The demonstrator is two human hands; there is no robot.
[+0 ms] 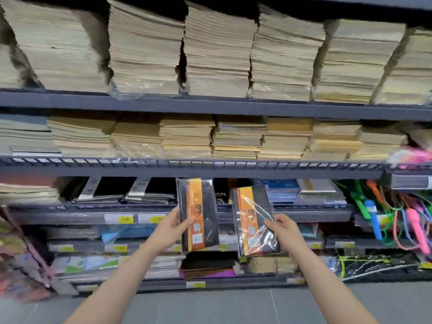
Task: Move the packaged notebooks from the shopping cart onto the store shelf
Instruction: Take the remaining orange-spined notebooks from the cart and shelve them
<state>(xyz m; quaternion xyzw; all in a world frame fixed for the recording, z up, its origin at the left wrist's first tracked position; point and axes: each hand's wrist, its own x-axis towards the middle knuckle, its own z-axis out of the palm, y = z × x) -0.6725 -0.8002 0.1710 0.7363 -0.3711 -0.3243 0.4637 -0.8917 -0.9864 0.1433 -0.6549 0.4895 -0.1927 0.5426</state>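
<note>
Two bare hands each hold up a plastic-wrapped black notebook with an orange band in front of a grey store shelf (163,217). The left hand (174,226) grips the left notebook (198,213) at its left edge, thumb curled over the front. The right hand (284,229) pinches the right notebook (256,220) at its right edge, thumb on the wrap. The white stickers on both covers are too blurred to read. A yellow price tag (125,219) on the shelf edge seems to read "2.00".
</note>
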